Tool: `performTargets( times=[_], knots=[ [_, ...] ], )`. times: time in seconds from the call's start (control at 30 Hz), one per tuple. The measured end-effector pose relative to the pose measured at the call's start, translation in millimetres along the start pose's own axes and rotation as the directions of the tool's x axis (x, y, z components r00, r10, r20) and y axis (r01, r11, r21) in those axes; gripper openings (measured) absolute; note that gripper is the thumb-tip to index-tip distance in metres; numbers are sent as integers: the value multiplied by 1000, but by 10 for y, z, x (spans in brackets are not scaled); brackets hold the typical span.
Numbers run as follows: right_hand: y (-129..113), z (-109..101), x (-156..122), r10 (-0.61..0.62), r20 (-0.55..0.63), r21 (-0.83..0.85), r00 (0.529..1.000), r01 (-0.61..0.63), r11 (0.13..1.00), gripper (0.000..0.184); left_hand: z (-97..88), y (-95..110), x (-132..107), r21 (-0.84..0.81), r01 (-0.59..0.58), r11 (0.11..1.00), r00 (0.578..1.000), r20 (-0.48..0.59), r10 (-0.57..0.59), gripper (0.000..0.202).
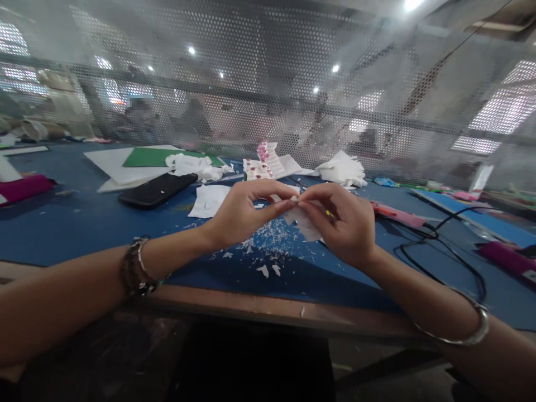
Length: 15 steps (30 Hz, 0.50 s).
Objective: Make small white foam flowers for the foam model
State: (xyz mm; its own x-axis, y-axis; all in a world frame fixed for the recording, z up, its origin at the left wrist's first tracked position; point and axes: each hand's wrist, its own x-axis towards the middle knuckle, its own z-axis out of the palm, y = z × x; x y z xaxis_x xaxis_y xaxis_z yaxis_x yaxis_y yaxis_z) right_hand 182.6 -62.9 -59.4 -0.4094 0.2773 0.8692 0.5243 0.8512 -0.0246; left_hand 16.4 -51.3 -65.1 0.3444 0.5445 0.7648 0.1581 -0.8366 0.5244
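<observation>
Both my hands meet above the blue table [67,223], pinching a small folded piece of white paper [305,225]. My left hand [247,212] is closed, thumb and fingertips pressed on the paper's upper edge. My right hand [343,223] is closed round the same paper, with something yellow showing between its fingers. Small white paper scraps [268,245] lie scattered on the table right below the hands. A beaded bracelet sits on my left wrist and a metal bangle on my right forearm.
A black phone [157,190] lies to the left, near white and green sheets [146,157]. Cut paper pieces [268,162] and a white paper heap [341,170] lie behind. A black cable [435,245] loops at right. Perforated mesh [268,95] screens other people beyond.
</observation>
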Motion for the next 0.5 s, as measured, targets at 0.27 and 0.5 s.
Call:
performTargets(
  times=[0.27, 0.5],
  knots=[
    [4, -17, 24, 223, 68, 245, 972, -233, 941, 4, -10, -52, 16, 4, 53, 999, 998, -21, -53, 16],
    [11, 24, 15, 104, 111, 100, 988, -115, 988, 17, 2, -76, 25, -74, 197, 978, 980, -1, -197, 15]
  ],
)
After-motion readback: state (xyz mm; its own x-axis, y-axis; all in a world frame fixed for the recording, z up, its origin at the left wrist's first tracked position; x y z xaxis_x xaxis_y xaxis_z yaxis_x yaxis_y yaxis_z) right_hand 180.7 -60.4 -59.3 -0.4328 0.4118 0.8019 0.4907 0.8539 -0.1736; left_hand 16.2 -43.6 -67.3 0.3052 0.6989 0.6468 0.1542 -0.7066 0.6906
